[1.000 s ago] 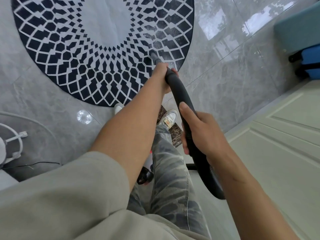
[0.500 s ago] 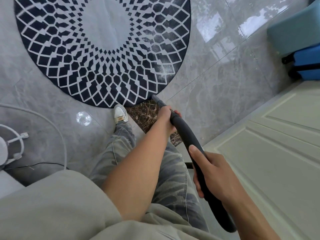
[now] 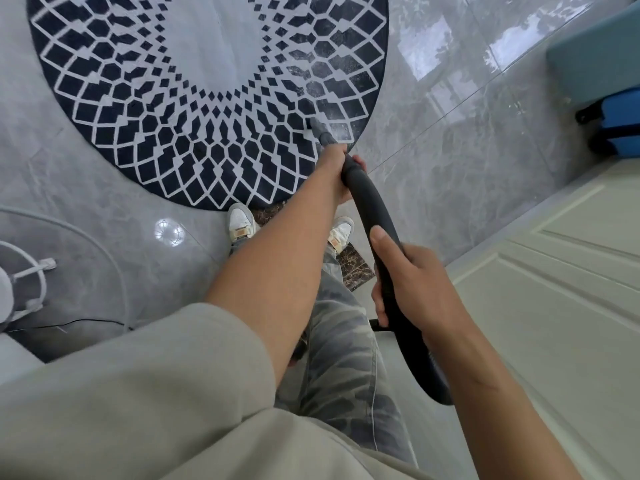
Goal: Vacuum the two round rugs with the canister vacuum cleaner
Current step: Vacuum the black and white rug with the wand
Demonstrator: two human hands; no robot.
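Near the rug's near-right edge, head view – only one cam. The grey nozzle (image 3: pixel 319 129) sits tip-down on the round rug (image 3: pixel 138 98), just inside its rim, w/ the black hose (image 3: pixel 367 206) curving back from it toward the body. The left hand (image 3: pixel 341 168) wraps the hose right behind the nozzle, fingers curled round it. The right hand (image 3: pixel 412 285) grips the hose further back, thumb laid along the top, fingers closed under it. Both are full holds, nothing loose.

The hose runs out of sight behind the right forearm, so the canister itself isn't visible. Two white shoes (image 3: pixel 240 220) stand on the grey tile floor (image 3: pixel 450 168) just beside the rug's near edge.

Progress, as a guess: pale dusty specks (image 3: pixel 332 74) show on the dark patches along the rug's right edge, just beyond the nozzle, so that strip prob. hasn't been covered yet. The left and middle parts look cleaner, but I can't tell whether they've been vacuumed or just never got dusty. The far edge is cut off by the frame. The 2nd rug isn't in view at all, so at best this is partway thru rug no. 1, w/ the other one left.

Elsewhere: a pale panelled door (image 3: pixel 554 306) along the floor's right side, a blue item (image 3: pixel 620 126) at the far right, and a white stand (image 3: pixel 24 282) w/ a thin cable at the left.
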